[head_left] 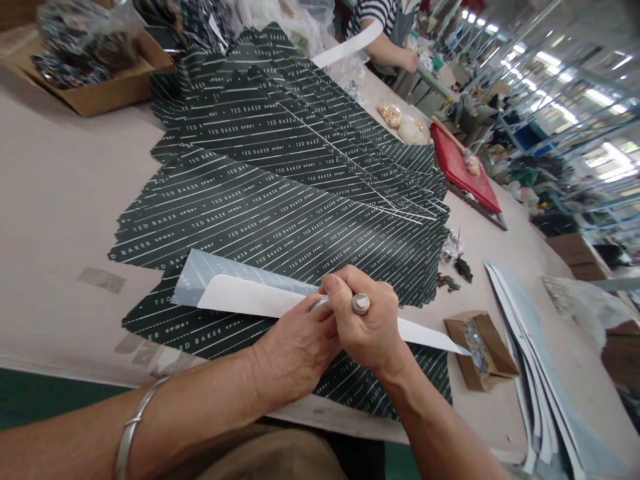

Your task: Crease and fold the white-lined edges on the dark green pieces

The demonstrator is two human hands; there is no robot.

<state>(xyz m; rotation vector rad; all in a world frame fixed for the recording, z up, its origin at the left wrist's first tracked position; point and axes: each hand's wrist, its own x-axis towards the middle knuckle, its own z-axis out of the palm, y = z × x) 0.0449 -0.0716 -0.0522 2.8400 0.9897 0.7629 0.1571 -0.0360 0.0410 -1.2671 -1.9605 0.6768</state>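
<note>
My left hand [299, 353] is closed at the middle of a long white strip [250, 297], its fingertips partly hidden behind my right hand. My right hand [367, 320] is a fist against the left fingers, thumb bent on top. A round silver piece [361, 304] shows at its knuckles; whether it is a ring or a tool's end is unclear. Under the white strip lies a pale blue-grey strip [190, 277] with faint print showing through. Both rest on dark green sheets [260, 213] printed with white lines and "TED BAKER SPORT", with zigzag-cut ends.
A cardboard tray [100, 97] with bagged items stands at back left. To the right are a small open carton [483, 383], a stack of long pale strips [535, 373] and a red board [465, 163]. Across the table [65, 187] stands another person in a striped sleeve [373, 17].
</note>
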